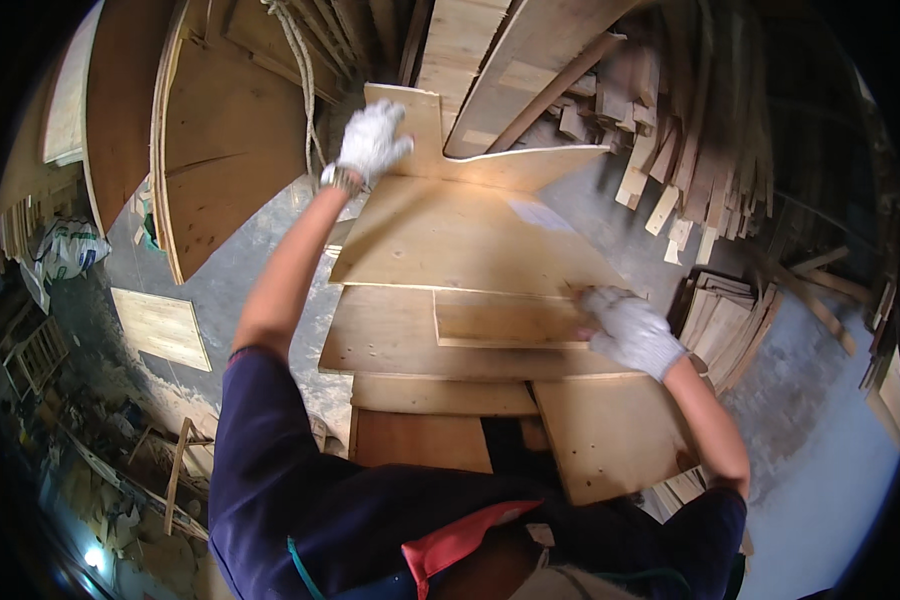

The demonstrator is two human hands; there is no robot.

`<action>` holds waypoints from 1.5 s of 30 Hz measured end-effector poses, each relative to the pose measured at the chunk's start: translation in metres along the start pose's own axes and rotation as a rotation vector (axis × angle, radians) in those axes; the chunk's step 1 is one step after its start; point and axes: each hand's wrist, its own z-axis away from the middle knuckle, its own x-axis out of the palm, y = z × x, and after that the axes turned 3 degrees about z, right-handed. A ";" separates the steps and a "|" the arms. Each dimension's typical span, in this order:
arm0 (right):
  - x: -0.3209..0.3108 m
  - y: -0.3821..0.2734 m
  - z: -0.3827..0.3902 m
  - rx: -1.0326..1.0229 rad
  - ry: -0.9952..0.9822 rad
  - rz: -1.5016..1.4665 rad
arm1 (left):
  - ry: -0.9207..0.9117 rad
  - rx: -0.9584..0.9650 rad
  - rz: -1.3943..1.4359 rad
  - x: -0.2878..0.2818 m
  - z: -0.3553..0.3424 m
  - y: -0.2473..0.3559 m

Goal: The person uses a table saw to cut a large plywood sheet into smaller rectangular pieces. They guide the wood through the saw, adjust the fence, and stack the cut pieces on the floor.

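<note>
My left hand (372, 140), in a white glove, is at the upper left edge of a plywood piece with a curved cut-out (515, 168). Its thumb stands apart from the fingers; I cannot tell whether it presses on the wood. This piece stands tilted at the far end of a wide plywood sheet (470, 240). My gloved right hand (632, 332), slightly blurred, is closed about the right end of a narrow plywood strip (510, 320). The strip rests over a longer board (380, 335) nearer to me. A pale patch (538, 214) lies on the wide sheet.
Large plywood sheets (225, 150) lean at the left with a rope (305, 80) beside them. Long timber strips (710, 150) are piled at the far right, with a stack of short boards (725, 320) below. A square panel (160, 328) lies on the floor.
</note>
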 end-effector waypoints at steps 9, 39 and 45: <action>-0.063 -0.081 0.177 0.590 0.333 -0.176 | -0.235 -0.072 -0.296 0.063 -0.122 -0.063; 0.039 -0.057 0.143 0.281 1.296 0.105 | 0.114 0.648 -0.275 -0.199 0.035 0.178; 0.021 -0.052 0.137 0.112 1.443 0.239 | 0.175 0.439 -0.545 -0.372 0.119 0.248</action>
